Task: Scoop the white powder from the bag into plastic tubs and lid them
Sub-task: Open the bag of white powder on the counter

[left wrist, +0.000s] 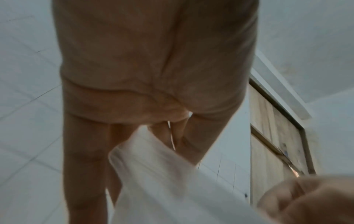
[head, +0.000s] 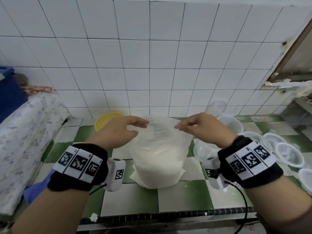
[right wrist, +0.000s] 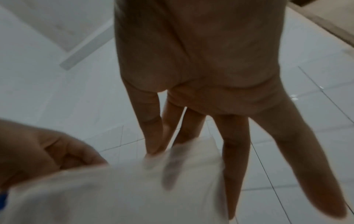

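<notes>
A clear plastic bag (head: 158, 159), half full of white powder, stands upright in the middle of the green-and-white checked counter (head: 182, 198). My left hand (head: 141, 127) pinches the left side of the bag's top rim between thumb and fingers. My right hand (head: 179, 126) pinches the right side of the rim. In the right wrist view the thumb and forefinger nip the bag edge (right wrist: 159, 156), with the other fingers straight. The left wrist view is blurred and shows the bag film (left wrist: 153, 174) running up between the fingers. Several clear plastic tubs (head: 230, 125) lie to the right of the bag.
A yellow bowl (head: 108, 121) sits behind the bag at the white tiled wall. On the left are a floral cloth cover (head: 25, 141) and a blue bin (head: 8, 95). More clear tubs (head: 289, 155) crowd the counter's right end. A dark metal strip (head: 168, 215) marks the front edge.
</notes>
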